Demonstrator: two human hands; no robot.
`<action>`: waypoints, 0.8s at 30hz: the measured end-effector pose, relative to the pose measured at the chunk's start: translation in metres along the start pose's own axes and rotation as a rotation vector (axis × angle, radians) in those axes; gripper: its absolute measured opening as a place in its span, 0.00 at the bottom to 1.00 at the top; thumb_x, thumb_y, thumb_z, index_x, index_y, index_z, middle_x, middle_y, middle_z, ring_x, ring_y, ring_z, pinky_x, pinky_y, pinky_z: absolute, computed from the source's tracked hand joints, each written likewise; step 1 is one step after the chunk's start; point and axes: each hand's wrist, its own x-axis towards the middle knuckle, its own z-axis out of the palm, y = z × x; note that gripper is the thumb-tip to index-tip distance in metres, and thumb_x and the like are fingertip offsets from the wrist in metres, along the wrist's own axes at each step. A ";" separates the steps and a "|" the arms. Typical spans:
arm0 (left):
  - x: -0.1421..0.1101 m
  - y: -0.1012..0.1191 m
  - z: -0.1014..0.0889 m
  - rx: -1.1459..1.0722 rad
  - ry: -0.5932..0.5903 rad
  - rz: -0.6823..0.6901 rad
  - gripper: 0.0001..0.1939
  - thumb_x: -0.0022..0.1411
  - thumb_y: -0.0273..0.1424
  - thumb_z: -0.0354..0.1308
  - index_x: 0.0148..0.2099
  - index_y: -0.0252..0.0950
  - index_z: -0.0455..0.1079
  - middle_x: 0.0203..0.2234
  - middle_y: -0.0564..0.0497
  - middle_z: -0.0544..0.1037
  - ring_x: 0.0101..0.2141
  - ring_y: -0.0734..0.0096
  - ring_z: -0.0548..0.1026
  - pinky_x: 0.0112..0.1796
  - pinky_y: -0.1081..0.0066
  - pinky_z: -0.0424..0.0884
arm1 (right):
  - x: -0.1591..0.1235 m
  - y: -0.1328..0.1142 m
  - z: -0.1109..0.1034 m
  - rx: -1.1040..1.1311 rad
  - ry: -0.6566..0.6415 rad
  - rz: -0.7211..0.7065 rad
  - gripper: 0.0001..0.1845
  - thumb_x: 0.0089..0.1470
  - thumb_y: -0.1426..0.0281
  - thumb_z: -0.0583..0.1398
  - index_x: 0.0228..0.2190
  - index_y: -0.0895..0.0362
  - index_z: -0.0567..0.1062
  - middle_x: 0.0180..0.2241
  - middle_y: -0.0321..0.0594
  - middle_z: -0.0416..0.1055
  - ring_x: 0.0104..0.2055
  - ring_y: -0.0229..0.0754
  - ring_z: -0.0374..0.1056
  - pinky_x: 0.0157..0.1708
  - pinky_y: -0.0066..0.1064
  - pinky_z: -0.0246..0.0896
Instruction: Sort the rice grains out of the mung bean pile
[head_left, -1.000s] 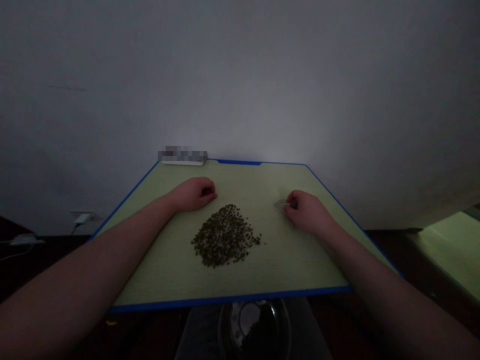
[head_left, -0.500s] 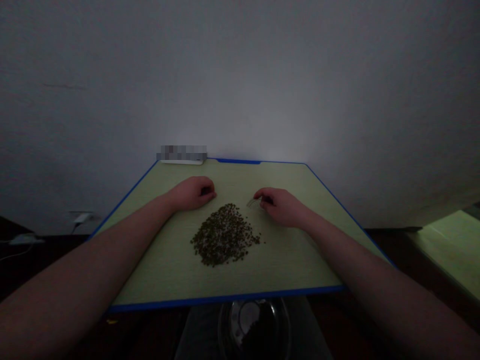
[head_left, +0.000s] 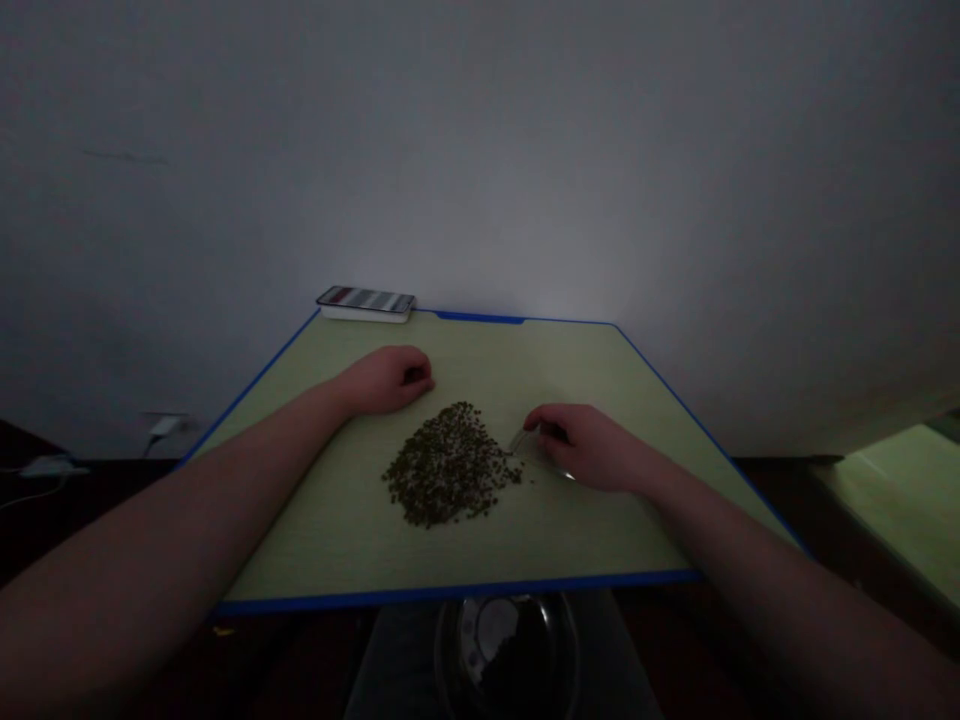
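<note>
Okay, change is on the right: the right hand (head_left: 589, 443) has swung in from well right of the pile (head_left: 448, 468) and now sits just beside it. Its fingers are pinched on a thin metal tool (head_left: 517, 440), looks like tweezers; the tips are at the pile's right edge. Can't tell if they touch a grain.

What it means: tool is now within reach of the outermost grains, I'd say. Pile itself looks undisturbed, a loose heap on the table (head_left: 337, 560), stragglers on its right.

Left hand (head_left: 390, 380) hasn't moved: far-left of the pile, curled, apart from the right. Can't tell if it holds anything.

Rest: bowl (head_left: 469, 640) nearer than the pile, past the table edge, dark stuff inside. Phone (head_left: 367, 299) on a white box (head_left: 365, 314), beyond the pile to the left.
</note>
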 end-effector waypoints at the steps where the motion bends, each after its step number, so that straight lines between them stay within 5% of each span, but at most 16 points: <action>1: 0.000 0.000 0.000 0.000 -0.003 -0.004 0.14 0.57 0.40 0.51 0.32 0.35 0.69 0.24 0.51 0.71 0.25 0.73 0.65 0.28 0.71 0.59 | -0.004 0.001 0.001 0.005 0.001 -0.004 0.16 0.51 0.77 0.54 0.41 0.58 0.76 0.30 0.41 0.75 0.28 0.39 0.66 0.30 0.28 0.56; 10: 0.000 -0.001 0.001 0.025 0.009 -0.002 0.14 0.57 0.40 0.51 0.31 0.35 0.69 0.24 0.51 0.72 0.25 0.73 0.66 0.28 0.71 0.59 | -0.030 0.006 0.003 0.087 0.019 -0.010 0.15 0.52 0.76 0.54 0.40 0.57 0.76 0.35 0.41 0.76 0.33 0.40 0.68 0.34 0.29 0.59; 24: 0.000 0.000 0.000 0.002 0.013 -0.009 0.14 0.57 0.40 0.51 0.32 0.35 0.69 0.24 0.51 0.71 0.24 0.74 0.65 0.27 0.72 0.58 | -0.020 0.001 0.004 0.081 0.018 -0.096 0.15 0.54 0.77 0.53 0.42 0.57 0.74 0.39 0.43 0.75 0.40 0.43 0.69 0.40 0.33 0.60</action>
